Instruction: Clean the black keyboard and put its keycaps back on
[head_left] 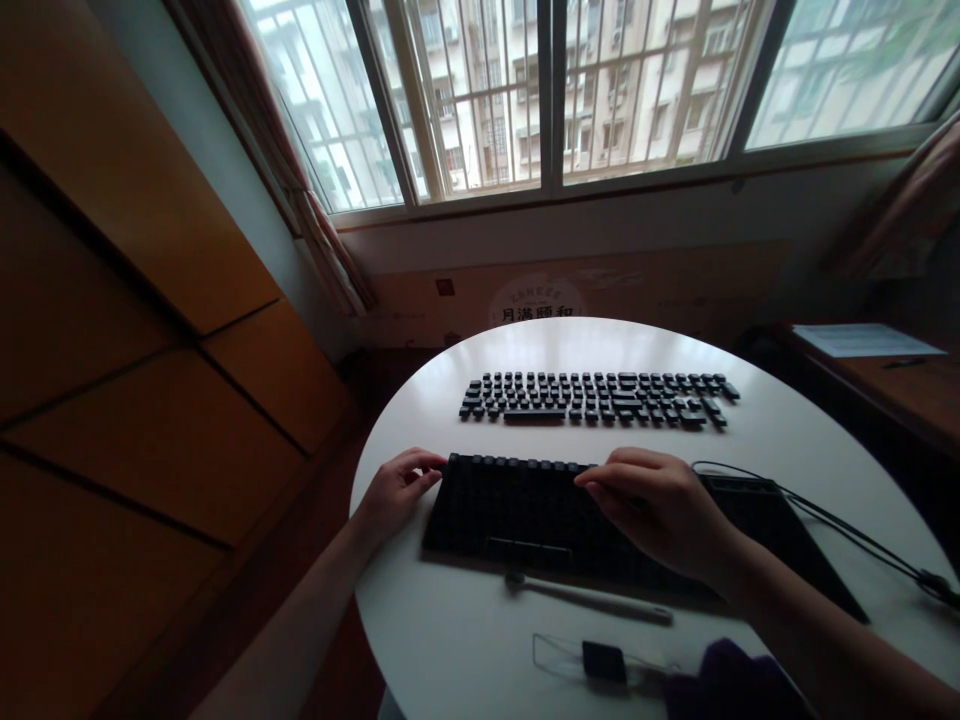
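Observation:
A black keyboard (525, 510) lies on the round white table, mostly bare of caps, with a row of keycaps (529, 463) along its far edge and a long bar near its front. My left hand (405, 487) holds its far left corner between thumb and fingers. Over the far edge, my right hand (649, 500) pinches with thumb and forefinger at the end of that row, on what looks like a keycap mostly hidden by the fingertips. Behind the keyboard, many loose black keycaps (592, 397) are laid out in keyboard order.
A grey-handled brush (592, 598) and a wire keycap puller (604, 662) lie in front, beside a dark purple cloth (731, 685). A black cable (847, 527) runs off right past a flat black panel (802, 540). A window and cabinets surround the table (420, 400).

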